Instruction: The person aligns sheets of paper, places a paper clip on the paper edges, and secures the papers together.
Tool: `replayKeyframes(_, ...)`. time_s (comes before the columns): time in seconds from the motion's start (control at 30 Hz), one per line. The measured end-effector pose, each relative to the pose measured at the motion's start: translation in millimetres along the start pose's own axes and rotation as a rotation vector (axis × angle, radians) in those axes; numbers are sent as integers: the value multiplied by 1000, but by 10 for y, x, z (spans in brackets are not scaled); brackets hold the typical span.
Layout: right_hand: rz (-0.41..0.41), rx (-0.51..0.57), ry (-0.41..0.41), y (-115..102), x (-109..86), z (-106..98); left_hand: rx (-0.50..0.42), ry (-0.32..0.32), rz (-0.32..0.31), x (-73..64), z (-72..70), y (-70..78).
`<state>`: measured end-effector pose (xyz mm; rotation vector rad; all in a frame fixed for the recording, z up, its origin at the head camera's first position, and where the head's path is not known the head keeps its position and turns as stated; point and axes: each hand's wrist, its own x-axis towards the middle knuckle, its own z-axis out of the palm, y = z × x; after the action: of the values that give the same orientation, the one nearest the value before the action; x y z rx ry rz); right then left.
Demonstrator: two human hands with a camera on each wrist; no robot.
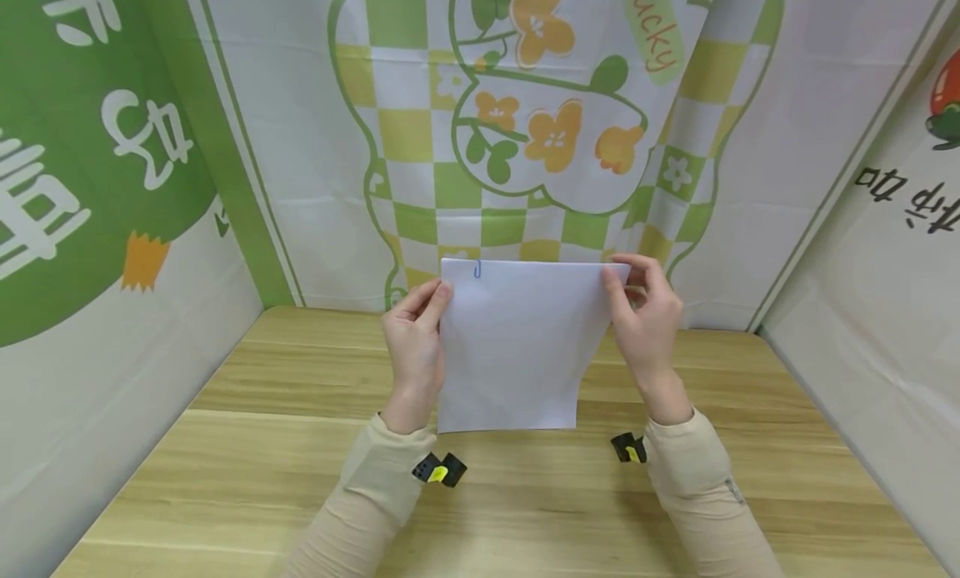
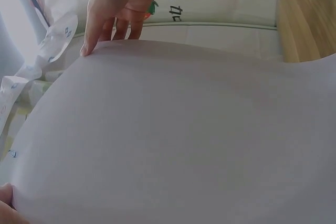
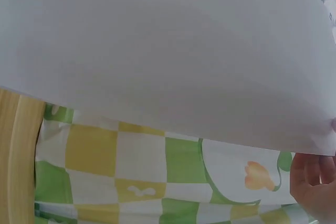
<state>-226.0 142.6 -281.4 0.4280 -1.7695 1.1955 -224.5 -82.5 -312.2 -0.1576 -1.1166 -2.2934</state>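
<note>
White paper hangs upright above the table, held by its two sides; whether it is one sheet or several I cannot tell. A blue paper clip sits on its top edge near the left corner, and the clip shows small in the left wrist view. My left hand pinches the left edge just below that corner, thumb in front. At the top right corner, my right hand pinches the paper between thumb and fingers. In the right wrist view the paper hides most of the scene behind it.
Below is a wooden table. A patterned cloth backdrop hangs behind it, with printed side cloths at left and right. Small black devices with yellow tags are at the left wrist and right wrist.
</note>
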Motion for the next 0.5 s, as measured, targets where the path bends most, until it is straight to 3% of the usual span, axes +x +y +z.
replayKeyframes(0.17, 107, 80, -45, -20, -33, -31, 4, 13, -7, 11, -1, 12)
replayKeyframes(0.27, 174, 77, -97, -5, -67, -49, 9, 17, -5, 19, -6, 16)
replayKeyframes(0.5, 302, 73, -209, 366, -172, -38, 15, 26, 4, 31, -12, 28)
